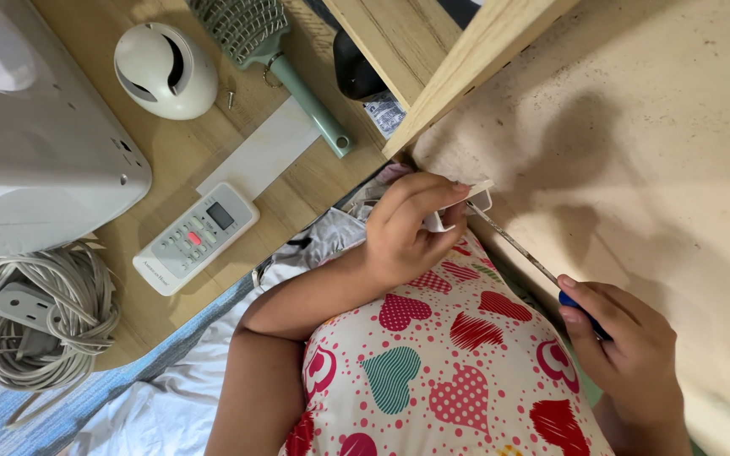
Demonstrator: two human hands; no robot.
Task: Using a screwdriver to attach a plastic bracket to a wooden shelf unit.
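We work with a screwdriver (pixel 517 247) at frame centre.
Our left hand (pixel 407 232) pinches a white bracket (pixel 466 205); our right hand (pixel 627 346) clenches the handle.

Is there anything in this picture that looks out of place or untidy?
Yes. A single loose screw lies on the wooden desk between the white egg-shaped device and the green hairbrush, away from the hands working with the screwdriver.

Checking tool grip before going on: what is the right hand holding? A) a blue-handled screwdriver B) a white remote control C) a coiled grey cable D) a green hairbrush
A: the right hand grips the blue-handled screwdriver, its shaft running up to the small white bracket pinched in the left hand against the wall.
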